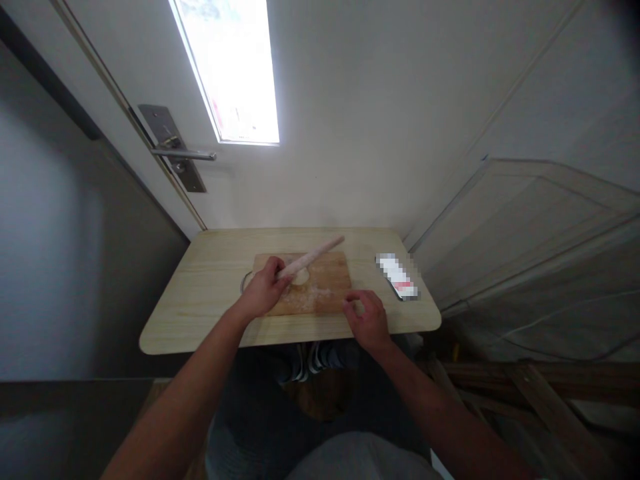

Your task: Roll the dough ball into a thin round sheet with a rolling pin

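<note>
My left hand (266, 291) is closed around one end of a thin wooden rolling pin (320, 250), dusted with flour. The pin slants up to the right above the wooden cutting board (335, 270). Beneath it, a small pale round of dough (301, 277) lies on the board, partly covered by the pin and my left hand. White flour is scattered over the board's near half. At the board's right front corner, my right hand (369, 320) has its thumb and index finger brought together in a loop; what they hold, if anything, is too small to tell.
The board lies on a small light wood table (200, 293) with rounded corners. A phone (399, 277) rests at the table's right side. Behind stands a white door with a metal handle (185, 155) and a bright window. Wooden slats (530, 393) are at the lower right.
</note>
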{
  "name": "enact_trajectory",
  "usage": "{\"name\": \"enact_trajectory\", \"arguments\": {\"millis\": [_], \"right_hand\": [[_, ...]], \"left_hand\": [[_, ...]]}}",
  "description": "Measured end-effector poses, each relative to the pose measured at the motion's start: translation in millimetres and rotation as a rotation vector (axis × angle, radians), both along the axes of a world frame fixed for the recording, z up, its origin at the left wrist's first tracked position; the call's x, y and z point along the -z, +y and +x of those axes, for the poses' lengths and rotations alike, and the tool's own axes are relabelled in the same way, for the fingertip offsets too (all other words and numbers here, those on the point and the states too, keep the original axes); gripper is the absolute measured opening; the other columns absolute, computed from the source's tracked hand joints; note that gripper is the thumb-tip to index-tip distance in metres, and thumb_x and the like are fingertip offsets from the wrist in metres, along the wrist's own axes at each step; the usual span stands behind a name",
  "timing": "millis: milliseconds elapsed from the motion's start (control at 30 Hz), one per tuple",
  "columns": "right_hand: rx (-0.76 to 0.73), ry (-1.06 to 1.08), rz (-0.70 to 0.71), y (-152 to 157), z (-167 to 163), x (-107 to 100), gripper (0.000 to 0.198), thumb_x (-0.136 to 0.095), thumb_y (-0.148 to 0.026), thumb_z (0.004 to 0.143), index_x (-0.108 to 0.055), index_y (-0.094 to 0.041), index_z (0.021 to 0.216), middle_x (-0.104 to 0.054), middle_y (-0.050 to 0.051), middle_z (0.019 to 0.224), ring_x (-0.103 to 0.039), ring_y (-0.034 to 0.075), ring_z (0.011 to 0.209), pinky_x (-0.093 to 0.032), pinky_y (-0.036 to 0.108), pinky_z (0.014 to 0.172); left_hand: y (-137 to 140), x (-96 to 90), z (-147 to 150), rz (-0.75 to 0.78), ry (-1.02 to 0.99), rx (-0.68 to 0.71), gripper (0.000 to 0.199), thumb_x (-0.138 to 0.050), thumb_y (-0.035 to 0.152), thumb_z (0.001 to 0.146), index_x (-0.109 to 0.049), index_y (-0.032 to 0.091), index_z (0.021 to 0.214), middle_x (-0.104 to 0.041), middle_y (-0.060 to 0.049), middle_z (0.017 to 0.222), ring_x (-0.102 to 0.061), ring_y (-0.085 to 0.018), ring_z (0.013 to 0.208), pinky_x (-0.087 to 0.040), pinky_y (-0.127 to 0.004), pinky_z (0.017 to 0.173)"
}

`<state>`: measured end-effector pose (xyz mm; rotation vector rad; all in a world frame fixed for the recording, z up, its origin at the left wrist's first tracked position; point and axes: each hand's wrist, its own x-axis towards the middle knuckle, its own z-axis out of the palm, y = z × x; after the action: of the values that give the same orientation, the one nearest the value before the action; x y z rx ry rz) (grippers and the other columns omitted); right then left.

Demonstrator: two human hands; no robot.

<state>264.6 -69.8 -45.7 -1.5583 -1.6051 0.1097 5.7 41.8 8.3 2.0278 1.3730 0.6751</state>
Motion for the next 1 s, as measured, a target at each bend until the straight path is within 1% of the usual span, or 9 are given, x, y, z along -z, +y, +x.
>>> {"name": "enact_trajectory", "arguments": {"millis": [133,267,433,500,567,667,800,900,1000], "right_hand": [[0.015,0.035,-0.024,-5,1,-2,0.012,-0.060,-0.032,0.090,-0.065,-0.021,0.088,-0.071,0.007,0.090,-0.064,0.025,0.089,-0.049,0.042,0.086],[0.038,0.100,-0.048,-3,5,-9,0.013,-0.061,-0.033,0.089,-0.066,-0.022,0.090,-0.071,0.007,0.092,-0.064,0.024,0.091,-0.049,0.041,0.088],[0.048,0.019,0.047,29,11,-27,0.019,-0.061,-0.036,0.088,-0.065,-0.022,0.099,-0.070,0.009,0.099,-0.061,0.027,0.099,-0.048,0.043,0.093],[0.065,-0.051,0.074,45,13,-33,0.026,-0.063,-0.035,0.086,-0.064,-0.021,0.107,-0.069,0.011,0.106,-0.059,0.028,0.105,-0.045,0.046,0.098],[0.072,-0.106,0.068,58,15,-35,0.032,-0.064,-0.033,0.084,-0.064,-0.019,0.113,-0.068,0.012,0.111,-0.057,0.030,0.109,-0.043,0.047,0.101],[0.069,-0.175,0.033,71,15,-32,0.040,-0.066,-0.032,0.081,-0.063,-0.019,0.119,-0.067,0.013,0.116,-0.056,0.031,0.113,-0.041,0.048,0.103],[0.062,-0.264,-0.058,77,15,-20,0.049,-0.071,-0.035,0.079,-0.062,-0.020,0.125,-0.068,0.014,0.119,-0.056,0.033,0.114,-0.037,0.051,0.104],[0.043,-0.294,-0.115,78,16,-13,0.045,-0.071,-0.037,0.079,-0.065,-0.020,0.121,-0.070,0.014,0.115,-0.059,0.032,0.110,-0.038,0.051,0.102],[0.028,-0.288,-0.129,78,18,-11,0.037,-0.071,-0.037,0.080,-0.068,-0.018,0.111,-0.072,0.013,0.107,-0.061,0.031,0.103,-0.043,0.047,0.096]], "left_hand": [[21,-1.5,-1,-0.021,0.034,0.099,0.027,-0.056,0.044,0.085,-0.051,0.024,0.102,-0.061,-0.002,0.089,-0.056,-0.020,0.082,-0.041,-0.032,0.073],[39,-2.2,-5,-0.059,0.041,0.136,0.028,-0.057,0.037,0.077,-0.054,0.022,0.101,-0.062,-0.002,0.092,-0.056,-0.021,0.084,-0.041,-0.033,0.076],[50,-2.5,-4,-0.063,0.071,0.220,0.023,-0.055,0.028,0.069,-0.054,0.024,0.092,-0.054,0.003,0.076,-0.052,-0.017,0.074,-0.039,-0.028,0.069],[52,-2.3,-2,-0.060,0.071,0.241,0.024,-0.054,0.027,0.068,-0.055,0.024,0.092,-0.053,0.003,0.075,-0.052,-0.017,0.073,-0.039,-0.028,0.069],[54,-1.5,-1,-0.063,0.065,0.247,0.025,-0.053,0.027,0.068,-0.056,0.024,0.093,-0.055,0.003,0.077,-0.053,-0.017,0.074,-0.040,-0.028,0.070],[59,1.2,0,-0.064,0.073,0.255,0.026,-0.054,0.024,0.067,-0.057,0.024,0.093,-0.057,0.002,0.080,-0.055,-0.018,0.078,-0.043,-0.029,0.073],[65,6.8,2,-0.019,0.042,0.279,0.026,-0.055,0.021,0.064,-0.061,0.023,0.090,-0.061,0.000,0.085,-0.059,-0.019,0.082,-0.046,-0.031,0.077],[67,8.9,3,0.015,0.030,0.258,0.029,-0.056,0.020,0.061,-0.063,0.022,0.089,-0.064,-0.002,0.091,-0.060,-0.019,0.084,-0.047,-0.030,0.078],[64,7.1,5,-0.057,0.031,0.254,0.035,-0.055,0.019,0.061,-0.065,0.022,0.095,-0.066,-0.001,0.090,-0.061,-0.018,0.079,-0.047,-0.029,0.075]]}}
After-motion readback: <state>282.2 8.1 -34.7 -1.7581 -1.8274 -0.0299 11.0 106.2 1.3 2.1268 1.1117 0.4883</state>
